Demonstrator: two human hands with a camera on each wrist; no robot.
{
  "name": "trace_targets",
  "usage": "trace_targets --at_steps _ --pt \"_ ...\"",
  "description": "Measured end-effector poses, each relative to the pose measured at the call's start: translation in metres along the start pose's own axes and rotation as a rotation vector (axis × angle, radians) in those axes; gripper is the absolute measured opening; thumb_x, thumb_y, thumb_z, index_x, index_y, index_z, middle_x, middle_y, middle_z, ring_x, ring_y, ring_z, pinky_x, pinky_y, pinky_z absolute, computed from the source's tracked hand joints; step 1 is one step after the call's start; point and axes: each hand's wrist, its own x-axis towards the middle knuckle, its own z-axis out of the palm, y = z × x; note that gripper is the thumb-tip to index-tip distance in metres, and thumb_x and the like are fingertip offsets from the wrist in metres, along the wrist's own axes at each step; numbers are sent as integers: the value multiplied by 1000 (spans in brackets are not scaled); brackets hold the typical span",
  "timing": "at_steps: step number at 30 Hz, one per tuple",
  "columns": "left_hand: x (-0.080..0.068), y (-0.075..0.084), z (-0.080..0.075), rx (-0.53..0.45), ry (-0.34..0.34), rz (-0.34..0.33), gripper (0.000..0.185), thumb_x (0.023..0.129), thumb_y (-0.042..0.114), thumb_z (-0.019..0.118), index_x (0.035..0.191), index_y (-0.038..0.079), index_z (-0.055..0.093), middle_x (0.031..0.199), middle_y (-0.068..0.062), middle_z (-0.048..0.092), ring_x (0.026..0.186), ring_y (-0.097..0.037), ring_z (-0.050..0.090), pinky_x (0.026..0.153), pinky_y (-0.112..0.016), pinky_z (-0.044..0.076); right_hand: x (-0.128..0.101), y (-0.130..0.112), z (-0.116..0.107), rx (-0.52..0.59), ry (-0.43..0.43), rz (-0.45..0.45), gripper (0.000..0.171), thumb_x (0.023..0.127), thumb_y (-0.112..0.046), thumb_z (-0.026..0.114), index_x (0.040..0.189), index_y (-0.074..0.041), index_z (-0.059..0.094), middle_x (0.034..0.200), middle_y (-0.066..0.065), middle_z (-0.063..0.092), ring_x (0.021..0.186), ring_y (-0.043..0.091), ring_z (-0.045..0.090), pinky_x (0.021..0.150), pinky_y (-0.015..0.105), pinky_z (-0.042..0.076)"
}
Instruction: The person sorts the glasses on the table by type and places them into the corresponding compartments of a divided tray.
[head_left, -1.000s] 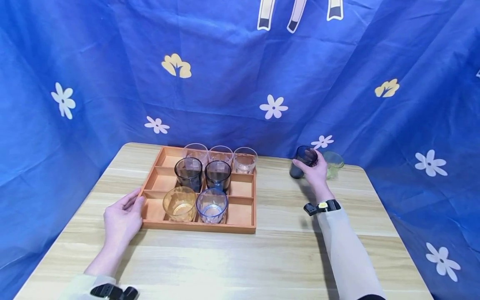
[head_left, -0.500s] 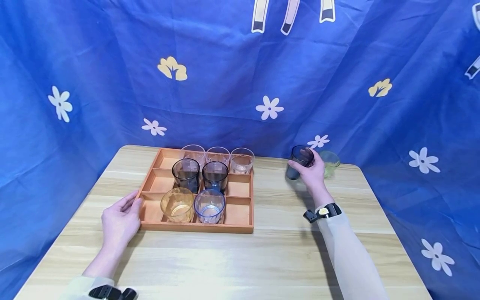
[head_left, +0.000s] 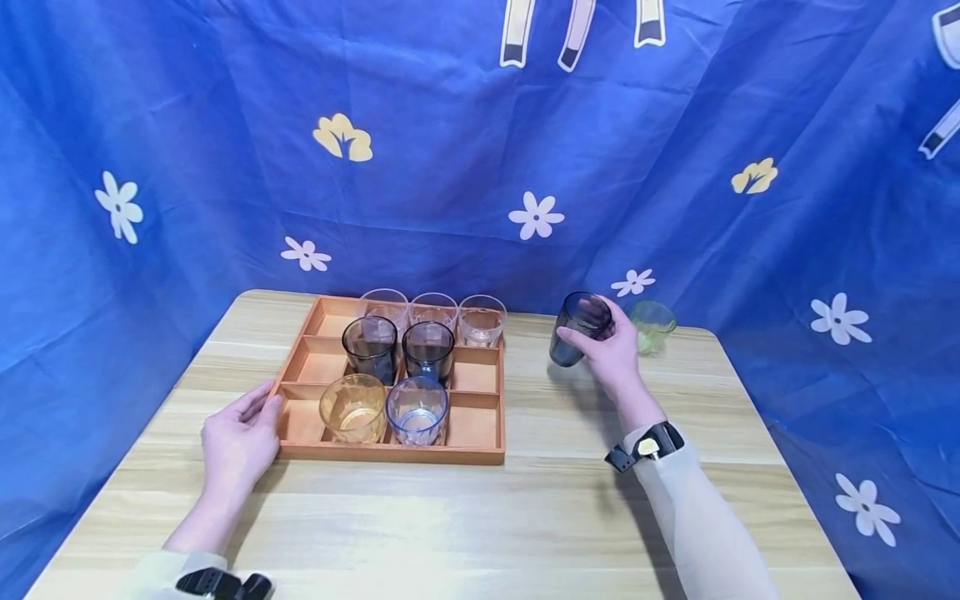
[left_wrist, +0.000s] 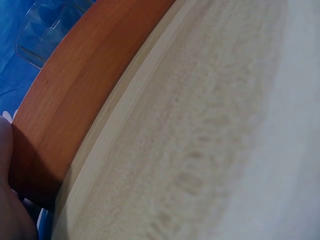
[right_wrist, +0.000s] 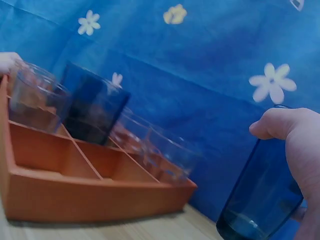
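Observation:
My right hand (head_left: 617,354) holds a dark smoky drinking glass (head_left: 567,346) round its side, thumb in front. The glass tilts over the table, right of the tray; in the right wrist view it looks blue (right_wrist: 255,195). With thumb and fingers, my left hand (head_left: 238,442) grips the front left corner of a divided wooden tray (head_left: 390,452). Three clear glasses (head_left: 482,321) stand in its back row. Two dark glasses (head_left: 428,350) are in the middle row, while an amber glass (head_left: 353,408) and a blue-rimmed glass (head_left: 417,410) occupy the front row.
Behind my right hand, a pale green glass (head_left: 651,327) stands near the back right corner of the wooden table (head_left: 450,525). A blue patterned cloth (head_left: 420,167) hangs along the table's back and sides.
My right hand has lifted the dark glass and brought it left, toward the tray, tilting it more. My left hand keeps its grip on the tray. The head view has shifted slightly.

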Motion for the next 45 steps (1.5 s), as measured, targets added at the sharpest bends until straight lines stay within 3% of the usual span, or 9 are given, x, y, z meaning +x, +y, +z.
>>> trace_targets --at_steps 9,13,22,34,45 --pt "1 -2 0 -15 8 6 36 104 18 68 137 3 71 126 -23 71 93 10 65 78 -6 52 -15 -15 23 23 -92 -32 73 77 14 88 142 6 56 136 32 63 124 43 62 109 46 51" --pt "0 -1 1 -14 15 12 35 104 17 68 136 3 71 126 -21 71 94 12 64 79 -5 51 -18 -17 30 5 -120 -42 74 76 12 89 142 5 56 135 26 66 124 42 62 109 49 51" --pt "-1 -3 1 -7 12 15 36 105 18 67 137 3 70 126 -22 71 93 13 63 79 -5 51 -26 -24 48 -7 -158 -33 71 76 7 91 140 -1 61 133 17 69 122 35 65 105 41 54" --pt "1 -3 1 -23 0 9 36 105 18 68 137 3 71 128 -21 71 96 10 65 79 -5 51 -31 -23 72 43 -203 -59 72 74 11 91 139 3 61 133 22 68 124 42 63 108 59 49" --pt "1 -1 1 -41 4 17 35 104 15 69 137 4 71 127 -21 70 95 11 64 80 -5 52 -35 -19 91 43 -220 -66 69 75 6 93 137 0 63 127 16 71 120 49 62 107 52 52"
